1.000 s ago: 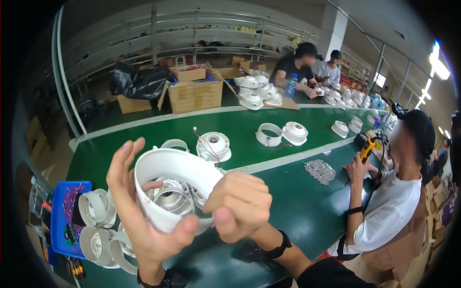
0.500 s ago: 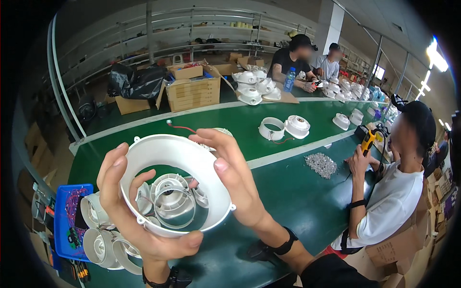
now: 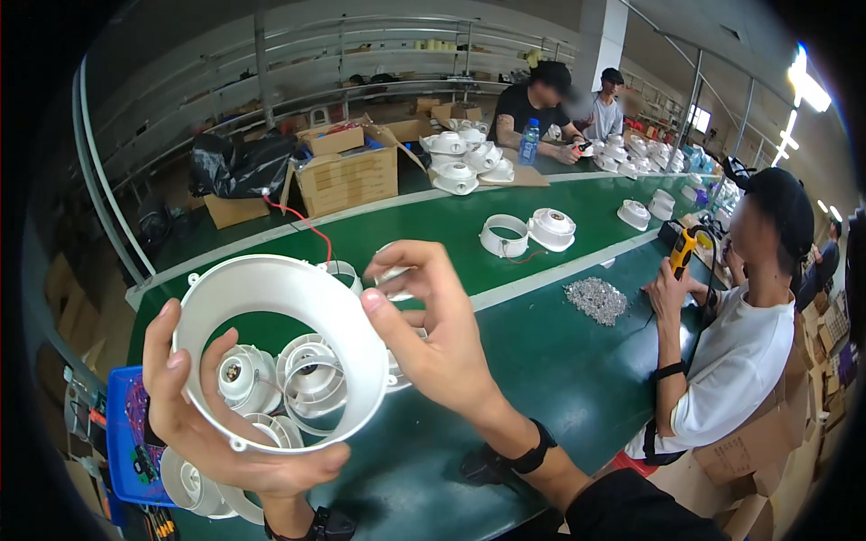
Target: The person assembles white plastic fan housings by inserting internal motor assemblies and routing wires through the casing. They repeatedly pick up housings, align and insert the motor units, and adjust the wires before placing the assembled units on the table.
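Observation:
A wide white plastic ring housing [image 3: 347, 334] with small lugs on its rim is tilted up above the green table. My left hand [image 3: 194, 433] holds it from the left and below, fingers round its wall and thumb along the lower rim. A red wire [image 3: 311, 225] rises from behind its far rim, its small pale connector end swung to the upper left. My right hand [image 3: 437, 338] is at the ring's right side, thumb tip by the rim, fingers bent and apart from the thumb. Through the ring show white fan-like housings [image 3: 245, 379] and a thin clear ring [image 3: 316, 424].
A blue tray [image 3: 122, 433] of wires stands at the left, with more white housings [image 3: 194, 482] beside it. Beyond lie a white ring and cap [image 3: 552, 230] and a pile of small metal parts [image 3: 595, 300]. At right, a co-worker holds a yellow tool [image 3: 684, 254].
The ring has moved left and slightly down with my left hand. My right hand has drawn away from its wall, fingers bending. The red wire now stands higher and reaches further left.

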A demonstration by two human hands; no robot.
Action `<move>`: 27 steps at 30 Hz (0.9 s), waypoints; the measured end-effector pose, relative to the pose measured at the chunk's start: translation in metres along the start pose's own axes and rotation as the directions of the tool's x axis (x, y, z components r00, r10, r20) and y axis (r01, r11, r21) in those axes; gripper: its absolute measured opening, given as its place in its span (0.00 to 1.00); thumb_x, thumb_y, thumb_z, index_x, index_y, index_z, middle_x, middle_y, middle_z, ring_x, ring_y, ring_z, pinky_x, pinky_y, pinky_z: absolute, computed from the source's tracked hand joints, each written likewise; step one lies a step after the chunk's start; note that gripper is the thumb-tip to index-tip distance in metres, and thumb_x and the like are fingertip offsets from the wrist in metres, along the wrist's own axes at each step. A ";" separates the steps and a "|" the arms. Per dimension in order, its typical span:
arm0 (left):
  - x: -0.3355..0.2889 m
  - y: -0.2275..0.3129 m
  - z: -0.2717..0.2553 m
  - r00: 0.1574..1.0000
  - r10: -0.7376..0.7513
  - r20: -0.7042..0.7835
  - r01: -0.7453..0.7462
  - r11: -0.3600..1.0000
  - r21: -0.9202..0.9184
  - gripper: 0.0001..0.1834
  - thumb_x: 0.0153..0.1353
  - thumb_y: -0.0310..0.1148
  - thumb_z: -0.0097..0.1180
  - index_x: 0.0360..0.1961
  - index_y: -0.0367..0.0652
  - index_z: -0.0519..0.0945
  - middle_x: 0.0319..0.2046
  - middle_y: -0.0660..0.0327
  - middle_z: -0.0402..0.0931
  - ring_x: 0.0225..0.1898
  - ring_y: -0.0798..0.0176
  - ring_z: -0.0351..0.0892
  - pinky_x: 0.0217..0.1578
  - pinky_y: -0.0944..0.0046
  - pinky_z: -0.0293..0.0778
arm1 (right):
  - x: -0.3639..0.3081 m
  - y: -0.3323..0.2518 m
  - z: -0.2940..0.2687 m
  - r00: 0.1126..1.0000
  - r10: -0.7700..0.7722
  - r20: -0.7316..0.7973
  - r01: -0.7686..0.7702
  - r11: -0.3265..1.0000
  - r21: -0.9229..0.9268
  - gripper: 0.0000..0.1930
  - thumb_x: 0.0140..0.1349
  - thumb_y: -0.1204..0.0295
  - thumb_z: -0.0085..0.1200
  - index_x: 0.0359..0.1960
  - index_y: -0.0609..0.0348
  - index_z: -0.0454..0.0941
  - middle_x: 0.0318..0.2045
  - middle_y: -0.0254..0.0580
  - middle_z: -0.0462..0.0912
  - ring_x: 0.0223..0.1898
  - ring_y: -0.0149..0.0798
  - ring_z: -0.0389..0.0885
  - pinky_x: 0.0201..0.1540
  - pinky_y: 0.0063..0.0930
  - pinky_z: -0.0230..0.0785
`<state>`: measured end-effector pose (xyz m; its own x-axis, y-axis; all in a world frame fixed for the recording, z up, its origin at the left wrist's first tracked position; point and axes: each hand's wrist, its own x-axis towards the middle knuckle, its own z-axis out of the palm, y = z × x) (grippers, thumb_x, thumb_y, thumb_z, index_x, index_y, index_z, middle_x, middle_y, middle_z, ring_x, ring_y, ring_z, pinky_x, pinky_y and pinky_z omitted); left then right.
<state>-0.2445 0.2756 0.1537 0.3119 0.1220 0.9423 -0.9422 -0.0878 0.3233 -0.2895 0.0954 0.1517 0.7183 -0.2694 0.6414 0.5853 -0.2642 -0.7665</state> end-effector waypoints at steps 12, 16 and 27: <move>0.000 0.005 0.008 0.982 -0.190 -0.002 0.189 0.976 -0.110 0.53 0.49 0.77 0.59 0.64 0.47 0.66 0.65 0.39 0.63 0.62 0.42 0.73 0.49 0.53 0.82 | 0.000 0.007 -0.008 0.906 0.177 0.385 -0.329 0.866 0.376 0.30 0.77 0.59 0.38 0.73 0.61 0.48 0.35 0.44 0.82 0.22 0.29 0.80 0.15 0.22 0.71; -0.002 -0.008 -0.001 0.992 -0.085 0.096 0.103 0.976 -0.192 0.46 0.58 0.74 0.53 0.62 0.46 0.69 0.64 0.38 0.64 0.63 0.42 0.72 0.46 0.55 0.84 | 0.001 0.002 -0.009 0.933 0.182 0.311 -0.300 0.870 0.392 0.26 0.77 0.62 0.36 0.71 0.63 0.56 0.32 0.39 0.79 0.25 0.26 0.77 0.24 0.20 0.69; 0.011 0.020 0.011 0.857 -0.496 0.141 0.508 0.764 -0.397 0.67 0.33 0.75 0.72 0.69 0.42 0.63 0.65 0.33 0.63 0.61 0.44 0.73 0.44 0.56 0.85 | 0.003 -0.006 -0.017 0.937 0.092 0.337 -0.207 0.924 0.322 0.23 0.73 0.64 0.37 0.61 0.69 0.70 0.29 0.36 0.76 0.29 0.26 0.72 0.33 0.21 0.65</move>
<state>-0.2587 0.2642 0.1718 0.7520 0.0083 0.6591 -0.6099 0.3879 0.6911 -0.2973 0.0804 0.1584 0.8539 0.0353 0.5193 0.5131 0.1099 -0.8513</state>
